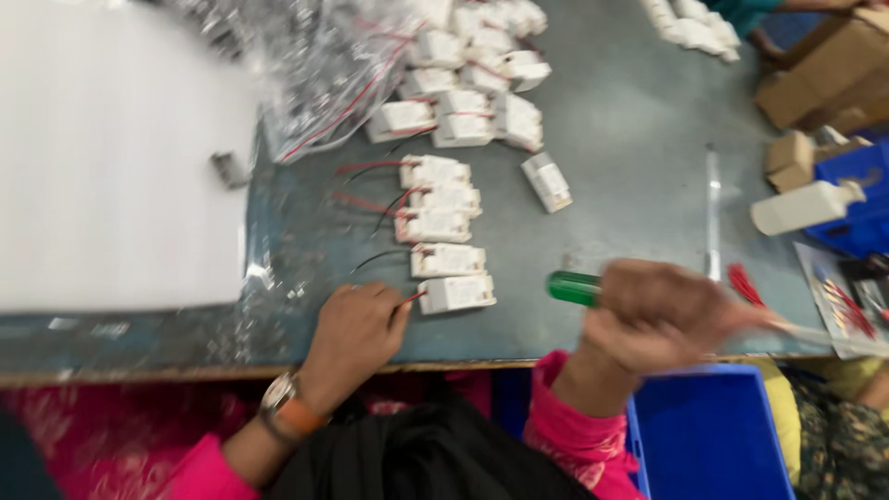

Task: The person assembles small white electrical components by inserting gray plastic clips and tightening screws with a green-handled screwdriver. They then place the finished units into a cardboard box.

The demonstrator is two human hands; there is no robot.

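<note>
Screwdriver [576,288], green handle, gripped in closed right hand [662,319]. Left hand [356,333] pinches wire of nearest white box [457,293], fingers loosely curled.

Matt grey tabletop [630,167], smooth white plastic modules [457,293], glossy translucent green plastic screwdriver handle [572,288], crinkled clear plastic bag [315,74].

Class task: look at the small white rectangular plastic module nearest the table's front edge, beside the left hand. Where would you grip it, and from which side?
Probably grip the small white rectangular plastic module across its two long sides, coming from above. It lies flat on the grey-blue table, long axis running left to right. Its red wire leaves the left end, beside the left hand, so avoid that end. The right end is free.
</note>
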